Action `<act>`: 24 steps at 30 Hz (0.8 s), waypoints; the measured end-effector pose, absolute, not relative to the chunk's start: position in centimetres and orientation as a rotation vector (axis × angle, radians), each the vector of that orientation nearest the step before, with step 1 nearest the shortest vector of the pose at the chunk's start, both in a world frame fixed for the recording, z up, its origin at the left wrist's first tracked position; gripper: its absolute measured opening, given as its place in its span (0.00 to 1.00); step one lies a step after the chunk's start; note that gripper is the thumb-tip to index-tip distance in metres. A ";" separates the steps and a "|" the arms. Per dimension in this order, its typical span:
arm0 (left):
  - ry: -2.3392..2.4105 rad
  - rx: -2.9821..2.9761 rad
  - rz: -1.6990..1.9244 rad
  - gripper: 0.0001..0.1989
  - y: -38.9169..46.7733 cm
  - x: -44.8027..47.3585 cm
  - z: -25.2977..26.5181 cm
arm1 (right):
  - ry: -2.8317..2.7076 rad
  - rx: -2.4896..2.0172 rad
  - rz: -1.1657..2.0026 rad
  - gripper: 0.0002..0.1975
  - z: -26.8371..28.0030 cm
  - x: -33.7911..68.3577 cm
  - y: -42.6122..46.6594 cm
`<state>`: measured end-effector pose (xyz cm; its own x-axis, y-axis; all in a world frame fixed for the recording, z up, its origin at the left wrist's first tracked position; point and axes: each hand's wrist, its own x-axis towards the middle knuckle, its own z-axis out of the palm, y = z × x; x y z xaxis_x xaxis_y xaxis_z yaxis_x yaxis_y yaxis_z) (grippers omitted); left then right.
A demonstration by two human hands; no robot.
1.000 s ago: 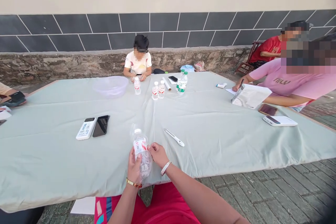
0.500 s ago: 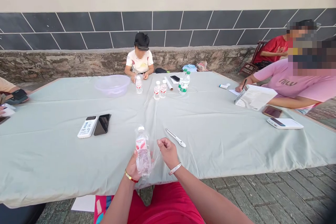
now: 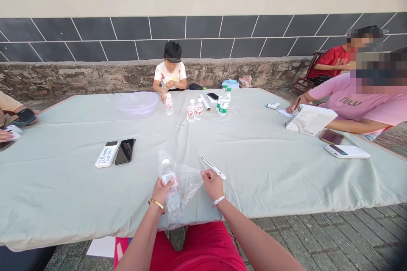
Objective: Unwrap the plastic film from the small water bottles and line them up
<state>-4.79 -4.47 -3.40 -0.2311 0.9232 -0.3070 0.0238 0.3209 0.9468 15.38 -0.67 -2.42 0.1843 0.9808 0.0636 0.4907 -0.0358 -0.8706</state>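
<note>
A clear plastic bottle (image 3: 173, 199) with a white cap and a red and white label leans in my left hand (image 3: 163, 190), whose thumb lies across the label. Thin clear plastic film (image 3: 190, 178) surrounds the bottle and stretches out to the right. My right hand (image 3: 212, 181) pinches the film's edge between thumb and fingers, drawing it away from the bottle. Just behind my right hand a white pen (image 3: 213, 168) rests on the cloth.
A white power bank (image 3: 107, 154) and a black phone (image 3: 125, 151) lie to the left. Small bottles (image 3: 190, 112), green-capped bottles (image 3: 224, 103) and a lilac basin (image 3: 137, 112) stand farther back. Across sits one person (image 3: 170, 74); another in pink (image 3: 359, 101) writes at the right.
My right hand has moved right, stretching the film sideways. The bottle has turned and dropped slightly in my left hand, with the thumb now over its label. The person across has raised one hand.
</note>
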 end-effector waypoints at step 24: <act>1.997 1.198 1.167 0.16 -6.4 -8.4 -1.8 | -2.223 -1.661 0.750 0.35 1.5 7.2 -0.9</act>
<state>-8.42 -6.38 -1.84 -0.4658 0.8848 -0.0087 0.4264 0.2331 0.8740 7.16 -0.89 1.54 -0.3086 0.9467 -0.0925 0.8093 0.2102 -0.5485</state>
